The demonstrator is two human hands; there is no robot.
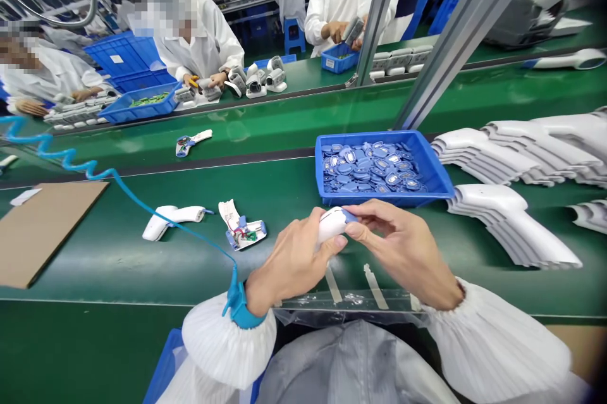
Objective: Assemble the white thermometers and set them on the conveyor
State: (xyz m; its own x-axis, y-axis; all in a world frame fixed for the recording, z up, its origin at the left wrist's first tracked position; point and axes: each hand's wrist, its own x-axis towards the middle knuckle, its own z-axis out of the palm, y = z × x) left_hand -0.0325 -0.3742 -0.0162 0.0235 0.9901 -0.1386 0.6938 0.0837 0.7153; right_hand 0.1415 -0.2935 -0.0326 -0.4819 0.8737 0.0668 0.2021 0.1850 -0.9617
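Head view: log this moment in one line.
left hand: holds rounded white plastic device; right hand: pinches its blue end; beyond: blue plastic bin, small blue parts inside

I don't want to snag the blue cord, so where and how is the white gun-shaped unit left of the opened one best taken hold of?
Probably by the handle of the white gun-shaped unit, from above and the right: it is slim and points right, while the blue cord crosses the view near where handle meets head.

white, blue-tipped housing (332, 223); blue tray (435, 170)
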